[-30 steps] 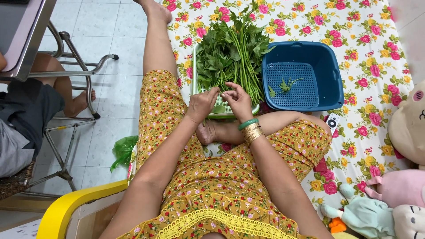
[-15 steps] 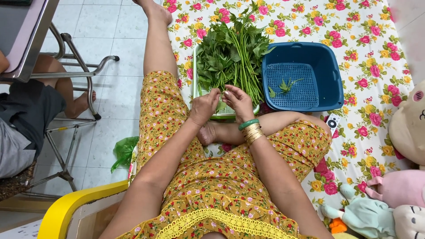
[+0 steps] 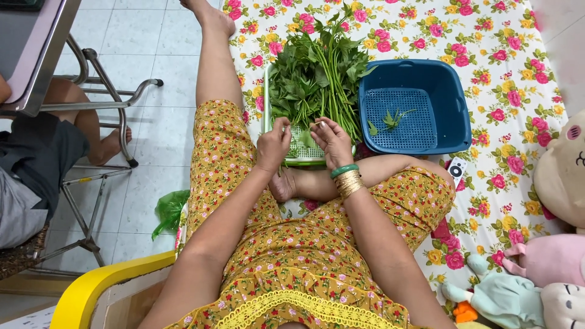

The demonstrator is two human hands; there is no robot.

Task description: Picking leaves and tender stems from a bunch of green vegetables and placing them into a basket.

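A single head-worn camera is looking almost straight down from the seated person's own eye level, facing forward over the lap toward the floral mat (image 3: 506, 79) running along the upper right of the frame. It is sitting close enough that the forearms are filling the lower centre, while tiled floor (image 3: 152, 61) is taking up the upper left.
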